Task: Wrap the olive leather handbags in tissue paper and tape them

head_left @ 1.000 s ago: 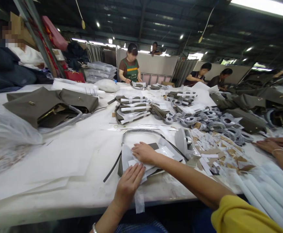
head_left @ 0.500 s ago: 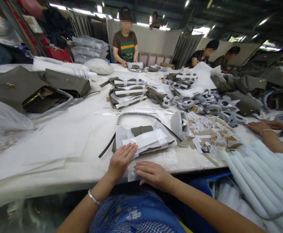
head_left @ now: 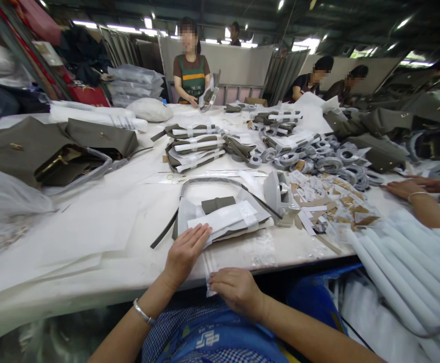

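In front of me on the table lies a flat grey-brown bag piece [head_left: 218, 203], partly covered by white wrapping paper [head_left: 225, 218] with a strip of clear tape across it. A dark strap [head_left: 164, 231] loops behind it. My left hand [head_left: 185, 253] rests with its fingers stretched flat on the near left of the wrapping. At the table's edge, my right hand [head_left: 238, 291] has its fingers closed on a translucent white strip [head_left: 208, 262], which runs up toward the bag piece. A grey tape dispenser [head_left: 278, 194] stands just right of the bag piece.
Wrapped bag pieces [head_left: 199, 143] and coiled straps [head_left: 329, 164] lie farther back. Paper tags [head_left: 336, 196] are heaped on the right, beside a co-worker's hands [head_left: 404, 188]. Larger bags [head_left: 34, 146] stand at left. White rolls [head_left: 404, 262] lean against the right edge.
My right hand has drawn slightly down toward my body, with the strip pulled lower past the table edge. My left hand stays on the wrapping. The co-worker opposite has lifted a piece up.
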Demonstrator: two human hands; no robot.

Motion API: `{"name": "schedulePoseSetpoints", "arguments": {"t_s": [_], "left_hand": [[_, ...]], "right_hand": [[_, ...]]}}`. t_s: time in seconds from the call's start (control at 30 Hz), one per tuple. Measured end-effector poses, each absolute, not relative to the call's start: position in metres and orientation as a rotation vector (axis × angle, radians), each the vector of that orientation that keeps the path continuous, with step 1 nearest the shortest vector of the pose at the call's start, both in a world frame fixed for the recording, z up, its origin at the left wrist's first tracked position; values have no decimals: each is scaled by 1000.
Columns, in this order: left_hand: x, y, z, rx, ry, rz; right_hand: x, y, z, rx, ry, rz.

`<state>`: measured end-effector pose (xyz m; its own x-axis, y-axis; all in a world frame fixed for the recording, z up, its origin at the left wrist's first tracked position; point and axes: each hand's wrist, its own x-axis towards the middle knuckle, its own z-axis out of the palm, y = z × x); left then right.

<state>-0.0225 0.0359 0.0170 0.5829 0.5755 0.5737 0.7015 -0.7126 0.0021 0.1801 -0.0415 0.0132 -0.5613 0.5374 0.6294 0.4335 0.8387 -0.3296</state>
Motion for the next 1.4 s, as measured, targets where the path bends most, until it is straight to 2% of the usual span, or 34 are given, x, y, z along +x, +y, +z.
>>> {"name": "schedulePoseSetpoints", "arguments": {"t_s": [0.27, 0.43, 0.63, 1.1, 1.3, 1.4], "left_hand": [[-18, 31, 18, -2572, -1102, -822], [-17, 31, 19, -2579, -1096, -869], [-17, 35, 22, -2581, -1113, -901], [-14, 31, 21, -2591, -1256, -868], [-15, 44, 25, -2557, -1346, -856], [-16, 54, 25, -2526, -1363, -892]], "right_hand": [[199, -31, 36, -631, -2316, 318], [196, 10, 57, -878, -2205, 3], [189, 39, 56, -791, -2265, -146], [195, 26, 62, -604, -2303, -211], [193, -8, 61, -494, -2414, -92], [198, -18, 58, -614, -2332, -45]]}}
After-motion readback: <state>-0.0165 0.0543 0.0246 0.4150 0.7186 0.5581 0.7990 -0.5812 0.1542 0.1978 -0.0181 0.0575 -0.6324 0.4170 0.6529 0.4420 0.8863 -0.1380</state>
